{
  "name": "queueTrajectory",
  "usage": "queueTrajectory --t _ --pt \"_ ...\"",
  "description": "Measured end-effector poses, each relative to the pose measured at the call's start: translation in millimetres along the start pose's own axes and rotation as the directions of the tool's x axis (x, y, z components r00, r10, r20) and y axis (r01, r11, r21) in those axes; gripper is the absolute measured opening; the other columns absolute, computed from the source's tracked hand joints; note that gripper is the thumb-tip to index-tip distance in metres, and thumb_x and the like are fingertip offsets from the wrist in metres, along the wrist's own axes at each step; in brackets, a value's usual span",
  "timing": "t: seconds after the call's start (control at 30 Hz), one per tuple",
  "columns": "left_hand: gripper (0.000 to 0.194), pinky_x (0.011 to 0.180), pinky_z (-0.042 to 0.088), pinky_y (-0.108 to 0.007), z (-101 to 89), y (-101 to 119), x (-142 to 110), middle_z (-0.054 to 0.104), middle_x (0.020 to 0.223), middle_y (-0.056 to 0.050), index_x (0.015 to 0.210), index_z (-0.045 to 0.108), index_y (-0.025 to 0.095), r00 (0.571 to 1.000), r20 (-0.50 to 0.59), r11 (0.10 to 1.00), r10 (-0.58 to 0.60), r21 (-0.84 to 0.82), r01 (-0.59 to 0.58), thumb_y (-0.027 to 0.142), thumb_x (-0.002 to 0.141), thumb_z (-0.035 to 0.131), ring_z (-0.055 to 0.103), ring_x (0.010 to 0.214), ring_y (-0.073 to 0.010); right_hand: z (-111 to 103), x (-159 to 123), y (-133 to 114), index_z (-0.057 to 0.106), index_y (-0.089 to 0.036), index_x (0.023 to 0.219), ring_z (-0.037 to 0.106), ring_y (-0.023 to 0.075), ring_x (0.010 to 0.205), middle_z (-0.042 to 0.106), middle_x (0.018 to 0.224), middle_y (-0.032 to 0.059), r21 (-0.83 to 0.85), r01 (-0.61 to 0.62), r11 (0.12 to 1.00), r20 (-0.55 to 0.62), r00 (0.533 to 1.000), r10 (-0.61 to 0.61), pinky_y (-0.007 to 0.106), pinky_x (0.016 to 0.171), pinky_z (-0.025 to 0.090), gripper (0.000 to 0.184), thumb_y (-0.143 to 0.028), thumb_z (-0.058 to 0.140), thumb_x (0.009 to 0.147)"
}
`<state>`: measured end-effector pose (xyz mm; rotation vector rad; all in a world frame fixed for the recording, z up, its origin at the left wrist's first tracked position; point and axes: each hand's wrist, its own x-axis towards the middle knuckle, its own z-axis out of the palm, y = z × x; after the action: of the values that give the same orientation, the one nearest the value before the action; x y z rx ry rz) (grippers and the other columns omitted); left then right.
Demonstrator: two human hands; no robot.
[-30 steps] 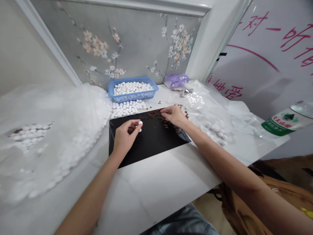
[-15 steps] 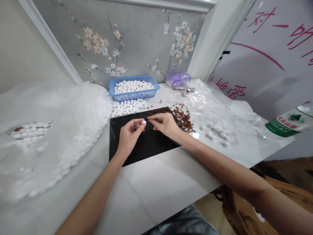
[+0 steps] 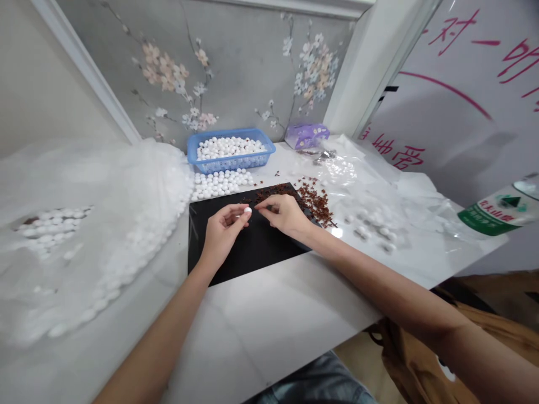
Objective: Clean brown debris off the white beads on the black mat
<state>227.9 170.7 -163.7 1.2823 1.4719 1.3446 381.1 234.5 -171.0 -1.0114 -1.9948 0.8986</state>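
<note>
Moved since the earlier view: your hands have drawn closer together above the black mat (image 3: 236, 258), and the brown flakes (image 3: 314, 201) now lie heaped past its far right corner, on the worktop (image 3: 269, 314). Your left hand (image 3: 221, 238) is closed in a pinch on a white ball (image 3: 247, 211), held between thumb and fingertips above the mat. Your right hand (image 3: 286, 216) sits just beside that ball, fingers curled and pinched; whether they grip a flake, I cannot tell. Scattered flakes lie along the mat's upper edge. Behind the mat, loose white balls (image 3: 221, 185) lie clustered below a blue plastic basket (image 3: 227, 166) filled with more. A heaped translucent plastic bag (image 3: 96, 224) of white balls lies to your left; a clear plastic sheet (image 3: 362, 179) lies to your right.
</note>
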Motion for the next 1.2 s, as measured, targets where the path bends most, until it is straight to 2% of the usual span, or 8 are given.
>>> queueTrajectory --t 0.17,0.27,0.5,0.6,0.7,0.83,1.03,1.2 --pt "0.036 0.067 0.051 -0.023 -0.6 -3 1 0.068 0.084 -0.004 0.091 0.066 0.016 1.000 0.018 1.000 0.002 -0.031 -0.001 0.040 0.065 0.072 0.060 0.068 -0.0101 0 -2 -3 0.069 -0.013 0.085 0.052 0.0086 0.054 0.066 0.075 0.0018 0.021 0.051 0.998 -0.127 0.991 -0.047 0.020 0.056 0.043 0.015 -0.013 0.059 0.074" --pt "0.036 0.073 0.051 -0.025 -0.6 -4 1 0.069 0.084 -0.005 0.086 0.065 0.015 1.000 0.015 0.999 -0.001 -0.043 0.002 0.039 0.062 0.075 0.062 0.074 -0.0120 -2 -3 -6 0.066 -0.014 0.089 0.048 0.0067 0.051 0.065 0.077 0.0005 -0.002 0.078 0.997 -0.152 0.985 -0.077 0.019 0.054 0.041 0.017 -0.013 0.057 0.074" --pt "0.036 0.071 0.052 -0.026 -1.3 -5 1 0.071 0.088 -0.005 0.090 0.071 0.018 1.000 0.017 1.000 -0.009 -0.011 0.009 0.043 0.065 0.072 0.063 0.073 -0.0137 -5 -10 -11 0.058 -0.016 0.104 0.054 0.0094 0.067 0.062 0.099 0.0043 -0.185 0.333 0.925 -0.077 0.933 -0.351 0.020 0.064 0.043 0.021 -0.021 0.042 0.090" --pt "0.036 0.072 0.051 -0.025 -1.8 -5 1 0.071 0.087 -0.005 0.091 0.070 0.018 0.999 0.027 0.999 -0.020 -0.035 0.021 0.041 0.063 0.074 0.063 0.073 -0.0128 -4 -12 -10 0.054 -0.015 0.107 0.054 0.0091 0.068 0.062 0.094 0.0038 -0.215 0.419 0.882 -0.026 0.901 -0.434 0.019 0.064 0.042 0.022 -0.018 0.040 0.091" --pt "0.038 0.075 0.050 -0.023 -2.1 -2 1 0.070 0.084 -0.003 0.092 0.068 0.017 0.998 0.046 0.995 -0.037 -0.094 0.041 0.038 0.061 0.077 0.062 0.075 -0.0117 -3 -11 -8 0.051 -0.014 0.108 0.054 0.0087 0.065 0.062 0.085 0.0019 -0.212 0.478 0.852 -0.037 0.868 -0.496 0.018 0.062 0.042 0.022 -0.014 0.043 0.087" --pt "0.033 0.076 0.050 -0.023 -1.8 1 0 0.070 0.084 -0.004 0.083 0.068 0.016 0.998 0.054 0.995 -0.026 -0.094 0.031 0.039 0.061 0.076 0.062 0.074 -0.0116 -2 -9 -6 0.050 -0.015 0.107 0.054 0.0081 0.063 0.061 0.082 0.0004 -0.212 0.502 0.838 -0.054 0.850 -0.523 0.018 0.060 0.041 0.024 -0.011 0.046 0.084" --pt "0.032 0.069 0.048 -0.020 -1.0 0 0 0.070 0.080 -0.003 0.082 0.071 0.017 0.998 0.032 0.995 -0.045 -0.087 0.048 0.041 0.061 0.076 0.059 0.069 -0.0094 -4 -10 -6 0.049 -0.015 0.108 0.054 0.0082 0.064 0.062 0.086 0.0013 -0.224 0.502 0.835 -0.026 0.853 -0.521 0.018 0.060 0.040 0.023 -0.011 0.044 0.086" --pt "0.032 0.066 0.047 -0.020 -1.9 -1 1 0.068 0.072 -0.002 0.081 0.072 0.017 0.997 0.019 0.992 -0.069 -0.100 0.071 0.042 0.060 0.076 0.058 0.068 -0.0095 -4 -9 -5 0.048 -0.015 0.109 0.055 0.0078 0.069 0.062 0.087 0.0011 -0.157 0.529 0.834 -0.021 0.843 -0.538 0.017 0.061 0.041 0.022 -0.010 0.044 0.088"
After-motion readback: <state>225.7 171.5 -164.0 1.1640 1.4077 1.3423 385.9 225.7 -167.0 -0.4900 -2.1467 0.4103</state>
